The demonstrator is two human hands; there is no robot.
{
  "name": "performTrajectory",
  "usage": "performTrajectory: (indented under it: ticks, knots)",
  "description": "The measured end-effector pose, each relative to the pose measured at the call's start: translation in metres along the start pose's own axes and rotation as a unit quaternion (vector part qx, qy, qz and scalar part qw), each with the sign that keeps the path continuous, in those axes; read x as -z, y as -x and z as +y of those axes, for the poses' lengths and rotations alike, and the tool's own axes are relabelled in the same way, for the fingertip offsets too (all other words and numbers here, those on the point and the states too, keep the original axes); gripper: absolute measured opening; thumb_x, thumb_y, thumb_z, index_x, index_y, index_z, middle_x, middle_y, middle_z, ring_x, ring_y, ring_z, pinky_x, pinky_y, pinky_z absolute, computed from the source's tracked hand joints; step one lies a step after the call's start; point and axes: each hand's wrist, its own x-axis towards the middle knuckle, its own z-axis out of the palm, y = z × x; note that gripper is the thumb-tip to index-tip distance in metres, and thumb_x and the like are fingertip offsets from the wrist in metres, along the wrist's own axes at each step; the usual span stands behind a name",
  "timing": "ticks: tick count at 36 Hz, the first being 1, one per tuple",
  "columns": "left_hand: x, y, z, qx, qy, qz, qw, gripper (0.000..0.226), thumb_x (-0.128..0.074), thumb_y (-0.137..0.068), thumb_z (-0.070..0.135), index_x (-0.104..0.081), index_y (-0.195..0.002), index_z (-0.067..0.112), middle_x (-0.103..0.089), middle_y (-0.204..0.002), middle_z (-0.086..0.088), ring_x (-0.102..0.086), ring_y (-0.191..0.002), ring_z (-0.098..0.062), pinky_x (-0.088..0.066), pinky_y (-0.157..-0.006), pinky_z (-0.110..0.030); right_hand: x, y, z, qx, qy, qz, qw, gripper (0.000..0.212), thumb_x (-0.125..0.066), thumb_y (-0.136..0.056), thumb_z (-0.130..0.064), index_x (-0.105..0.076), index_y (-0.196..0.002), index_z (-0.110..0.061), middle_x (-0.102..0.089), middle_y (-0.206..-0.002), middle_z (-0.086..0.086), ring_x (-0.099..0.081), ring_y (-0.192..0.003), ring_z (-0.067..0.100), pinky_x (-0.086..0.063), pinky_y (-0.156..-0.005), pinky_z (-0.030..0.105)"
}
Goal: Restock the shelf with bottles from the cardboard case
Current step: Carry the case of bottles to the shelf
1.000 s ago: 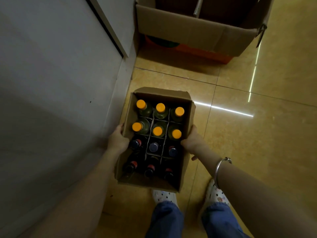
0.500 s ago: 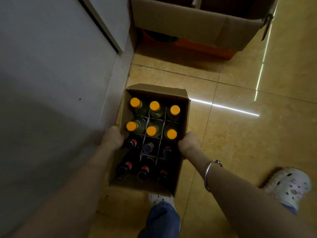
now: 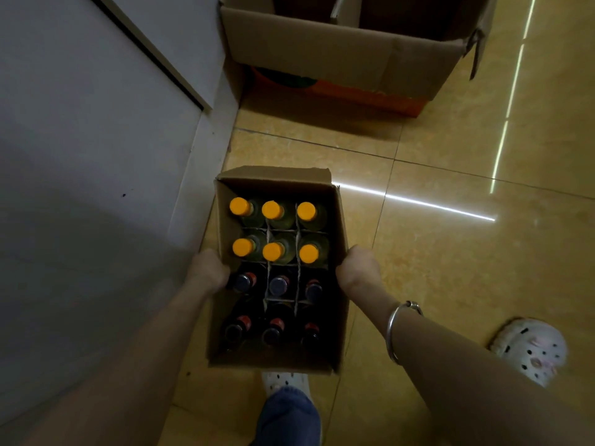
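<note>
Seen from above: open cardboard case held over a tiled floor, gripped on its long sides by the left hand and the right hand, fingers curled round the walls. Inside, behind cardboard dividers, six bottles with orange caps at the far end, six dark bottles at the near end. Close on the left, a grey wall with a pale skirting board. Ahead, a larger open box on the floor. Silver bracelet on the right wrist. White clogs below.
</note>
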Motion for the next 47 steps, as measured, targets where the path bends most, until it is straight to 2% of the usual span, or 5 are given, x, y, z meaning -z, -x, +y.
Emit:
performTrajectory:
  ticks: [4,15,27,36,47]
  knots:
    - [-0.017,0.013,0.027,-0.008,0.023,-0.003,1.0,0.011,-0.056,-0.091,0.007,-0.06,-0.094,-0.003,-0.059,-0.094,-0.021,-0.058,-0.091,-0.037,-0.043,-0.069,-0.036,0.026,-0.007,0.018,0.008,0.017,0.008,1.0,0.02,-0.048,-0.091,-0.003,-0.057,-0.108,0.002,-0.061,-0.11,0.02,-0.059,-0.103,0.037,-0.049,-0.08,0.037]
    - [-0.057,0.044,0.137,-0.074,-0.01,-0.007,0.997,0.029,-0.059,-0.09,0.016,-0.062,-0.108,-0.006,-0.062,-0.113,-0.026,-0.058,-0.106,-0.038,-0.048,-0.085,-0.042,0.118,-0.027,0.089,-0.035,0.034,0.055,0.997,0.023,-0.051,-0.089,-0.005,-0.056,-0.108,0.005,-0.059,-0.116,0.026,-0.057,-0.108,0.041,-0.047,-0.086,0.04]
    - [-0.102,0.066,0.257,-0.097,-0.011,-0.047,0.994,0.022,-0.053,-0.091,0.007,-0.059,-0.108,-0.007,-0.061,-0.11,-0.026,-0.058,-0.1,-0.04,-0.047,-0.075,-0.041,0.221,-0.053,0.163,-0.063,-0.004,0.067,0.996,0.024,-0.05,-0.091,-0.005,-0.055,-0.112,0.003,-0.059,-0.116,0.024,-0.058,-0.107,0.04,-0.05,-0.09,0.041]
    - [-0.139,0.089,0.345,-0.093,-0.009,-0.033,0.995,0.025,-0.056,-0.089,0.008,-0.061,-0.109,-0.005,-0.063,-0.113,-0.025,-0.06,-0.105,-0.038,-0.052,-0.087,-0.044,0.298,-0.074,0.215,-0.077,-0.004,0.074,0.994,0.024,-0.051,-0.09,-0.006,-0.057,-0.112,0.002,-0.06,-0.115,0.023,-0.058,-0.108,0.038,-0.05,-0.089,0.039]
    - [-0.172,0.115,0.422,-0.101,0.013,-0.042,0.994,0.016,-0.056,-0.088,0.007,-0.063,-0.096,-0.004,-0.066,-0.099,-0.025,-0.065,-0.09,-0.039,-0.056,-0.072,-0.043,0.361,-0.09,0.263,-0.1,-0.007,0.086,0.991,0.021,-0.05,-0.092,-0.007,-0.057,-0.112,-0.001,-0.061,-0.114,0.02,-0.059,-0.106,0.035,-0.051,-0.087,0.036]
